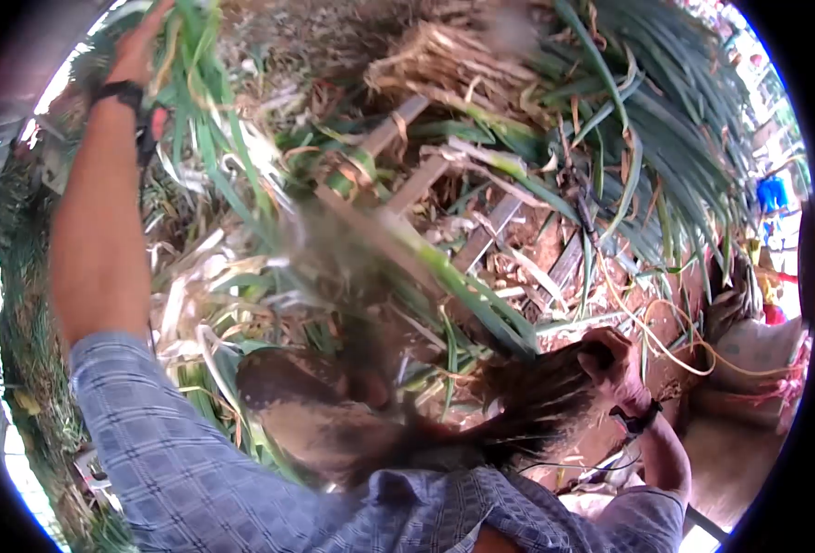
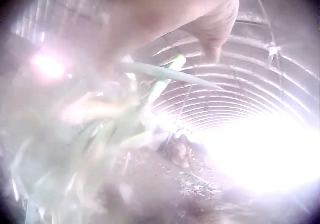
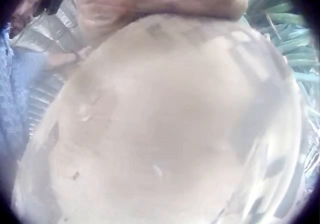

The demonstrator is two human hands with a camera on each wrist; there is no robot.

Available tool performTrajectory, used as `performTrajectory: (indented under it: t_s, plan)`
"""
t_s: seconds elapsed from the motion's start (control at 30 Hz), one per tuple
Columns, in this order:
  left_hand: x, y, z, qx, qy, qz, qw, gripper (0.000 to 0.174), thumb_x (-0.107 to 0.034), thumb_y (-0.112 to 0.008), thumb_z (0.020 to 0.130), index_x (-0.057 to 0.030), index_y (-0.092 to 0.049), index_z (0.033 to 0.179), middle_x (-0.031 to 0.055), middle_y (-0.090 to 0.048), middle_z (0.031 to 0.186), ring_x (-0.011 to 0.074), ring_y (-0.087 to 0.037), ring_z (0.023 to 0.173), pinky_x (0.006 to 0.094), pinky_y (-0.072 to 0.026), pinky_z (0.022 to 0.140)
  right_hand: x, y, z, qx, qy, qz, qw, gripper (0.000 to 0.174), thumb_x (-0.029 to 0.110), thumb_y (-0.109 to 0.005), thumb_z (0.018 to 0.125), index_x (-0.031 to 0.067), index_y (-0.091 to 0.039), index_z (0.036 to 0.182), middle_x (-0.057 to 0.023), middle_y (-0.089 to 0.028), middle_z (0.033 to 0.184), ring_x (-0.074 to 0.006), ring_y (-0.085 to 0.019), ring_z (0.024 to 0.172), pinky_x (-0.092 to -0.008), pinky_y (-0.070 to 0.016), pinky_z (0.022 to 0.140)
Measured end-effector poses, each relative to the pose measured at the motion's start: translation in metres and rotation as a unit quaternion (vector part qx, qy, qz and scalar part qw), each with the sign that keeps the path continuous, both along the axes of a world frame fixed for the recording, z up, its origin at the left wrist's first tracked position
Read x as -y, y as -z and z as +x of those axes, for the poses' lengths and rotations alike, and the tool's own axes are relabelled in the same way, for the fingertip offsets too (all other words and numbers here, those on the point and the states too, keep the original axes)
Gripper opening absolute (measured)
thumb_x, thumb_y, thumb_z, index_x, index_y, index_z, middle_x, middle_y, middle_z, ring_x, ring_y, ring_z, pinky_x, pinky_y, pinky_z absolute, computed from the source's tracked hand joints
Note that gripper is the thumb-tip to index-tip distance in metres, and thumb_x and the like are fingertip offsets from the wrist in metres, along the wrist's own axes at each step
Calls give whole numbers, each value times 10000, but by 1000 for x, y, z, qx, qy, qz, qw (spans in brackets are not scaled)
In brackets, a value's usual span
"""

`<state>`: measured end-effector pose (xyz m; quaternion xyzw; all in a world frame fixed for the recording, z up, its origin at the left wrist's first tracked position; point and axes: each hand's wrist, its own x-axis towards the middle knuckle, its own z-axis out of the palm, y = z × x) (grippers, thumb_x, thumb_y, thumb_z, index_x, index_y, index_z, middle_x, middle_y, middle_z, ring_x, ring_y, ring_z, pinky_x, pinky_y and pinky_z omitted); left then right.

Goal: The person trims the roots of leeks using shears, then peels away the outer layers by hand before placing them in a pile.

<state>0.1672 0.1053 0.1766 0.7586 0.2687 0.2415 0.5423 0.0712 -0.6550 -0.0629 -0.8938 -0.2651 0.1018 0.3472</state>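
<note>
My left hand (image 1: 135,51) reaches to the far upper left in the head view and grips long green onions (image 1: 206,120), whose leaves hang below it. In the left wrist view, blurred green onion leaves (image 2: 160,73) pass under the hand. My right hand (image 1: 618,369) is at the lower right, its bent fingers at the end of a dark brown, streaked surface (image 1: 527,401) near my lap. A large, pale, rounded surface (image 3: 160,114) lies close below that hand in the right wrist view. I cannot tell whether the right hand grips it or rests on it.
A big pile of green onions (image 1: 675,120) lies at the upper right beside dry tan stalks (image 1: 454,69). Wooden slats (image 1: 417,184) and loose leaves cover the middle ground. A yellowish cord (image 1: 652,346) loops near my right hand, with a pale sack (image 1: 762,355) beyond.
</note>
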Motion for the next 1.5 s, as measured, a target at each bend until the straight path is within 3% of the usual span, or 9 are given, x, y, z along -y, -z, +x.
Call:
performTrajectory:
  t_s: [0.07,0.13,0.23,0.33,0.6,1.0,1.13,1.33,1.5]
  plan:
    - [-7,16,2,-8,-48,328,944,673,-589,-615,910,8,-636,1219,150,-693,1078,254,-662,884,399,-544,720,0,-13,-10,-24,42,-28,998,291,174,-747,765,-3,-662,980,-145,-662,884,-276,-664,824,-358,-520,783]
    - [30,52,0,-52,-81,398,912,522,-509,-607,938,-12,-697,1069,124,-702,984,235,-659,861,395,-533,726,6,5,-13,25,67,7,997,257,320,-740,859,89,-724,971,-117,-716,883,-264,-688,714,-362,-543,669]
    - [129,141,-90,-94,377,251,887,322,-389,-618,968,-79,-684,1021,53,-674,982,189,-654,965,377,-533,849,6,1,-18,-108,84,138,981,380,382,-686,905,16,-706,1003,-75,-708,865,-163,-641,806,-333,-516,770]
    - [180,207,-203,-172,490,102,848,403,-430,-641,973,-85,-665,1181,81,-695,1105,200,-664,1016,385,-533,925,19,9,-12,-189,86,139,968,385,355,-647,924,-17,-691,1011,-45,-688,887,-147,-604,869,-318,-487,828]
    - [248,283,-357,-38,158,207,965,345,-307,-665,962,-61,-627,1201,137,-677,1125,262,-652,1014,402,-513,879,-27,-38,-33,-184,-23,72,980,412,385,-560,956,1,-704,984,-69,-695,914,-163,-627,890,-314,-478,867]
    - [282,297,-353,116,109,206,965,337,-244,-690,929,-47,-630,1196,159,-674,1154,298,-651,1070,399,-514,925,-161,-44,-59,-141,-183,17,973,363,302,-712,887,15,-711,1111,-97,-701,1080,-161,-613,1033,-314,-459,943]
    - [300,304,-348,182,60,302,934,364,-203,-730,877,-58,-621,1193,139,-653,1153,291,-612,1093,417,-481,986,-204,-20,-67,-8,-228,-76,971,279,174,-751,851,29,-701,1085,-85,-707,901,-227,-674,854,-344,-535,802]
    - [306,312,-357,182,37,265,946,371,-206,-734,850,-78,-614,1177,126,-629,1152,312,-572,1110,454,-440,1013,-246,27,-101,270,-498,-166,807,320,201,-758,802,28,-688,1062,-151,-701,941,-356,-667,839,-445,-538,789]
    - [275,281,-394,151,62,314,935,294,-183,-733,852,-94,-640,1117,70,-653,1112,252,-617,981,414,-481,914,-254,151,-147,-58,-618,-250,743,275,301,-681,802,41,-717,885,-204,-683,821,-395,-661,776,-498,-519,694]
